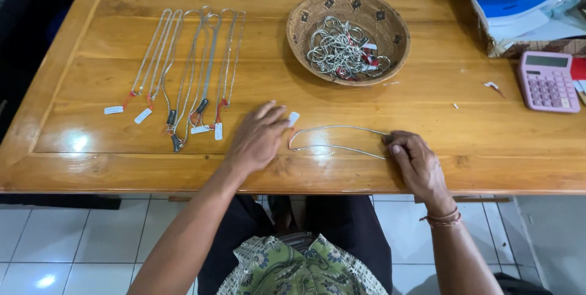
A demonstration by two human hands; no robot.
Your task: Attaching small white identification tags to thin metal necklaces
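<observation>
Your left hand [257, 138] rests flat; your right hand [416, 159] pinches the chain [336, 138]; basket [348, 35] beyond, necklaces [189, 69] left.

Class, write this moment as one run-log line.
left hand: on chain's tag end | right hand: pinching silver chain | woven basket: tangled chains | wooden table: laid-out chains

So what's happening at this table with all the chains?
A person sits at a wooden table with a single silver chain stretched flat between both hands. The left hand rests at the end with a small white tag, and the right hand pinches the other end. To the left, a row of tagged chains lies side by side. Behind, a woven basket holds a tangled heap of more chains. A pink calculator sits at the right.
</observation>
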